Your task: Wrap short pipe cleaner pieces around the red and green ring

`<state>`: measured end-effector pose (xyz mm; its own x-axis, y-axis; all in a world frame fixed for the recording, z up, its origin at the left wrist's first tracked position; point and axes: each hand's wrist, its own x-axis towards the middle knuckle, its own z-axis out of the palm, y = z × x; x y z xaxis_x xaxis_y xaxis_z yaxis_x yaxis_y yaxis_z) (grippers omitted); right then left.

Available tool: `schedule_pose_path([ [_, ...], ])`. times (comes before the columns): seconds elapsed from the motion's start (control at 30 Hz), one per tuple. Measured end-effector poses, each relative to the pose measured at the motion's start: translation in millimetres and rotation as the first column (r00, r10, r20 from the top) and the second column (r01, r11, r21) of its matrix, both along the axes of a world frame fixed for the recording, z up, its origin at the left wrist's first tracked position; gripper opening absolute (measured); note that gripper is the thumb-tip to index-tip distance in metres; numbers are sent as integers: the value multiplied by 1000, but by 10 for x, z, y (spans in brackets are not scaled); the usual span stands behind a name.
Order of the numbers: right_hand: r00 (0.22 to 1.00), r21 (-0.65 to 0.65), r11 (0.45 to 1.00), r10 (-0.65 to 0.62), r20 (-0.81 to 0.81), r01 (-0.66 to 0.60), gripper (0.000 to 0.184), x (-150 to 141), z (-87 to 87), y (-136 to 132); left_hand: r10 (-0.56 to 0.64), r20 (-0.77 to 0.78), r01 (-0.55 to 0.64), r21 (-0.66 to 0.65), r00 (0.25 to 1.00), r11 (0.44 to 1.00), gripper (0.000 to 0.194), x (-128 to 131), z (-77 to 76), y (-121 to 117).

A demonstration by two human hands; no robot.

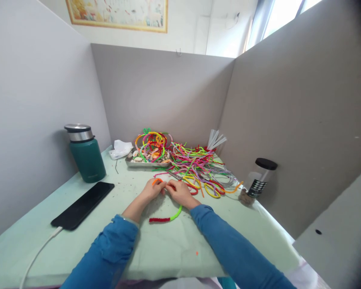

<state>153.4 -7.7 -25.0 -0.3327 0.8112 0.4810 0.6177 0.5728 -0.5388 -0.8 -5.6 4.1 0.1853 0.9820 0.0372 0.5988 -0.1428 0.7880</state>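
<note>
Over the middle of the table, my two hands meet with fingertips close together. A short orange pipe cleaner curves up out of the closed fingers of my left hand. My right hand is pinched beside it; what lies between its fingertips is hidden. Below my hands, a dark red and bright green pipe cleaner lies on the cloth, its green end curving up to the right hand's wrist. Just beyond the right hand are scissors with red and yellow handles, partly among loose pipe cleaners.
Behind my hands, a metal tray holds shells and bent pipe-cleaner shapes. A heap of coloured pipe cleaners spreads beside it. To the left stand a green bottle and a phone with a cable; a black-lidded jar stands right. Grey partitions enclose the table.
</note>
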Motion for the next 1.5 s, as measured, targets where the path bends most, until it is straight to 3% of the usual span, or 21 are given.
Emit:
schedule_pose_path([
  [0.13,996,7,999,40,-84,-40,21,14,29,-18,2,154,15,-110,988,994,44,14,18,-30],
  [0.2,994,4,999,45,-102,-45,20,13,34,-19,18,136,-4,-105,991,994,44,22,26,-34],
  [0.33,996,-12,999,30,-87,-32,19,6,19,0,69,-96,-59,105,993,993,40,37,33,-17],
  [0.43,997,-14,1000,16,-73,-17,19,2,4,17,81,-227,-19,263,970,965,38,40,15,11],
  [0.5,998,-10,1000,10,-70,-11,19,0,2,22,87,-267,-3,302,960,953,40,37,-5,30],
  [0.7,995,-28,1000,-9,-95,7,19,4,27,19,208,-161,-145,336,965,931,45,17,1,25],
  [0.9,992,-30,1000,-12,-125,9,17,9,25,26,148,-36,-129,316,988,940,51,18,72,-40],
  [1.2,991,-22,1000,-8,-131,5,19,10,11,43,91,-111,-45,358,990,933,24,18,-15,28],
  [1.5,994,-27,1000,-12,-110,9,18,10,9,42,96,-204,-20,346,974,938,22,21,-48,71],
])
